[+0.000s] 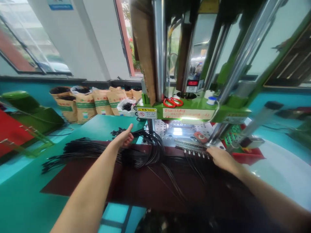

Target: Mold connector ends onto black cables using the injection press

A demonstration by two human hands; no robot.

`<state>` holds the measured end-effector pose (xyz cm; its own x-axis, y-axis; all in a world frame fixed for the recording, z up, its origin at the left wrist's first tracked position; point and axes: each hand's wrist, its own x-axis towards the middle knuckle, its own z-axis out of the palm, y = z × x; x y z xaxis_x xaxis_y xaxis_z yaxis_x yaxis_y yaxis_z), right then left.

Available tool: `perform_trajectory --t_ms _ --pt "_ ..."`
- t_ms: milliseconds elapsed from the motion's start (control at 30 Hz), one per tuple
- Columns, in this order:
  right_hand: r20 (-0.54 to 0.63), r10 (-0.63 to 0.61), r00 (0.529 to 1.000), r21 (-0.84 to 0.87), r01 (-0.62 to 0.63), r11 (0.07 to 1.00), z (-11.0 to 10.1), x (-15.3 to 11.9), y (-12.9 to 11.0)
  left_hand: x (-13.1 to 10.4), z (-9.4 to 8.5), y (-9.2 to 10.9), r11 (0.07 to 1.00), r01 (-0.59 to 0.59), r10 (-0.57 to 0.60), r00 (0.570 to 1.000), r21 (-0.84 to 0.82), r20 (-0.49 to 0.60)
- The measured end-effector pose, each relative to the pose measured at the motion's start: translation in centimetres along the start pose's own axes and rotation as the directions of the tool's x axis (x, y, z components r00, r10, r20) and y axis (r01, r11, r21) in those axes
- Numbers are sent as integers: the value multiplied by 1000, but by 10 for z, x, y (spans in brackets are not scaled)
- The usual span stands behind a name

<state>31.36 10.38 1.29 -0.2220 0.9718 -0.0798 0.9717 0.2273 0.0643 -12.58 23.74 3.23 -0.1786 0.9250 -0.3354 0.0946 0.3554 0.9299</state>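
Note:
My left hand (pixel 124 138) is over the bundle of black cables (pixel 155 145), thumb up and fingers curled. Cable strands pass behind it, and whether the fingers hold any is hidden. Those cables bend in a loop to its right, with their loose ends (pixel 60 155) fanned out to the left. On the right side, my right hand (pixel 220 157) grips the end of a narrow metal mould bar (pixel 191 146). A row of small pale pieces (pixel 197 153) shows along the bar's near edge, and several thin cables hang below it.
Ahead stands a green press (pixel 155 110) with steel columns, its perforated metal bed (pixel 160 129) under a lit lamp. Orange-handled scissors (pixel 173 102) lie on its ledge. A red bin (pixel 250 157) is at the right. Paper sacks (pixel 85 108) line the wall behind the green table (pixel 97 124).

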Motion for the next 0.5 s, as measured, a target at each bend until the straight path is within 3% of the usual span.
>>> perform_trajectory --t_ms 67,133,167,200,233,267,333,433,500 --pt "73 5 997 32 -7 999 -15 4 -2 -26 10 10 993 45 -59 990 112 126" --pt "103 -2 995 59 -4 998 -31 9 -3 -64 31 10 987 -18 -32 953 162 302" --pt "114 2 993 69 -10 998 -39 12 -2 -86 46 4 983 -101 15 881 156 474" --pt "125 16 992 77 -26 997 -47 16 -2 -109 63 -4 982 -147 38 775 122 630" --pt "131 40 991 84 -51 995 -54 20 -1 -130 81 -14 989 -136 49 683 61 729" --pt "132 71 989 89 -83 993 -60 24 -1 -149 100 -27 997 -82 56 634 -5 771" --pt "114 140 984 100 -151 983 -68 33 0 -176 138 -52 987 142 -28 610 -75 792" --pt "53 206 977 133 -211 968 -71 45 1 -187 186 -78 887 401 -96 643 -228 760" --pt "21 227 974 176 -227 958 -70 53 3 -182 209 -83 828 502 -116 588 -248 801"
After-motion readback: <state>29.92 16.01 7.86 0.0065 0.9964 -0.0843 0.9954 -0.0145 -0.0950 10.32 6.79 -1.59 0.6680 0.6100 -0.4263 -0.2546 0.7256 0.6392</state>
